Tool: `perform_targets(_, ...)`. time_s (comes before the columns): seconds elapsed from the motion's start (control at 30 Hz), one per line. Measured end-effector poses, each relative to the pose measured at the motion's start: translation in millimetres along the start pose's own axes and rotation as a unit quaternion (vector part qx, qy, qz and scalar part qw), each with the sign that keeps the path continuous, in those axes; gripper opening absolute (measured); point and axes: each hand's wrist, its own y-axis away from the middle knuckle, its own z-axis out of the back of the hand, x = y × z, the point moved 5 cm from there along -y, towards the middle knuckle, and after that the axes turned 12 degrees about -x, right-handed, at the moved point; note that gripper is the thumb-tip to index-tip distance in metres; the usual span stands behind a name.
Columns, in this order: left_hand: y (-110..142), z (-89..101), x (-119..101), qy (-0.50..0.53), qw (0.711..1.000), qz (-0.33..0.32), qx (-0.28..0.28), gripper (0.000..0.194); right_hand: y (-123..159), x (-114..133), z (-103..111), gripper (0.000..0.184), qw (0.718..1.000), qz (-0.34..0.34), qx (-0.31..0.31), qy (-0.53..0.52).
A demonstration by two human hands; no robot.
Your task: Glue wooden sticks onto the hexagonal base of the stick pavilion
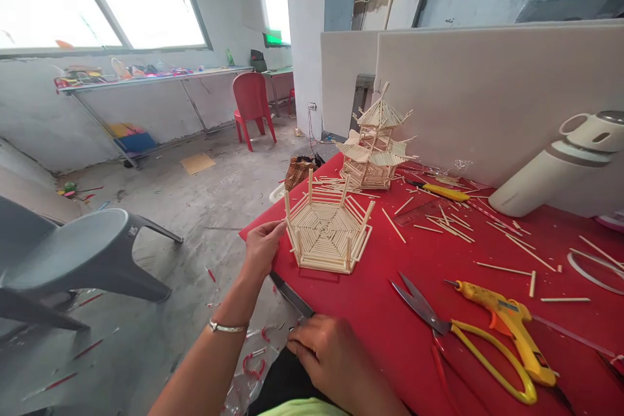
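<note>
My left hand (263,246) rests at the red table's left edge, fingertips touching the side of a hexagonal base of wooden sticks (329,231) with upright posts. Its fingers are curled loosely and grip nothing I can see. My right hand (325,354) is closed around the handle of a knife (291,294), whose blade points up toward the left hand along the table edge. Behind the base stands a tiered stick pagoda (375,143).
On the red table (390,325) lie yellow-handled scissors (458,335), a yellow glue gun (509,322), a yellow cutter (441,192), loose sticks (453,221) and a white flask (560,166). A grey chair (82,253) stands left; a red chair (252,104) is farther back.
</note>
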Motion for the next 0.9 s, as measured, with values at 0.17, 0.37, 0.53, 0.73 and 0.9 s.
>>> perform_targets(0.17, -0.2, -1.6, -0.4, 0.008, 1.0, -0.001, -0.018, 0.041, 1.0, -2.0, -1.6, 0.013, 1.0, -0.004, 0.002, 0.005)
perform_targets(0.37, 11.8, 21.0, -2.7, -0.02, 0.999, -0.02, -0.018, 0.023, 2.7, -5.8, 3.2, 0.018, 0.993, -0.019, -0.067, -0.092)
perform_targets(0.53, 71.2, 52.8, -18.1, -0.176, 0.958, -0.128, 0.186, 0.015, -4.7, 0.8, 14.1, 0.07, 0.978, -0.038, -0.128, -0.159)
perform_targets(0.73, 106.6, 80.4, -39.7, -0.102, 0.948, -0.148, 0.261, 0.011, -12.8, 22.3, -17.8, 0.024, 0.961, -0.096, -0.019, -0.258)
perform_targets(0.9, 115.8, 61.9, -13.5, -0.084, 0.914, -0.011, 0.396, 0.058, -15.4, 31.7, 4.3, 0.019, 0.963, -0.042, -0.087, -0.253)
